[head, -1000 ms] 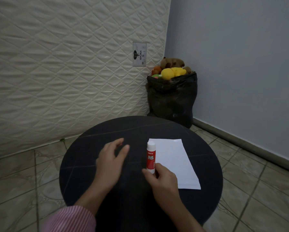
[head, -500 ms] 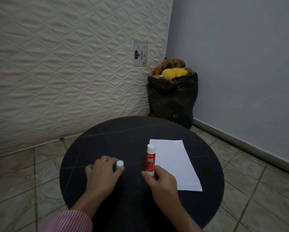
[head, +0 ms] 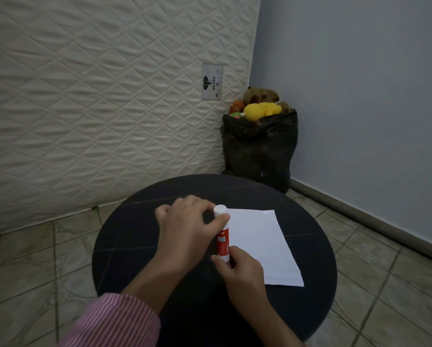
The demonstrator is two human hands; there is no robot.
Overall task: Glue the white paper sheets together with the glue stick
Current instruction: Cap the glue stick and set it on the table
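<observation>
A red glue stick (head: 222, 242) stands upright on the round black table (head: 135, 246), at the left edge of the white paper sheets (head: 260, 244). The sheets lie flat as one stack; I cannot tell how many there are. My right hand (head: 240, 269) pinches the stick's base. My left hand (head: 187, 229) reaches in from the left, thumb and fingers closed on the white cap (head: 220, 209) at the stick's top.
A quilted mattress (head: 97, 108) leans against the wall behind the table. A black bag (head: 260, 151) stuffed with soft toys sits in the corner. Tiled floor surrounds the table, and a grey wall rises on the right.
My left hand picked up the white cap from the table on the left and carried it right, onto the top of the glue stick. My right hand stayed at the stick's base.
</observation>
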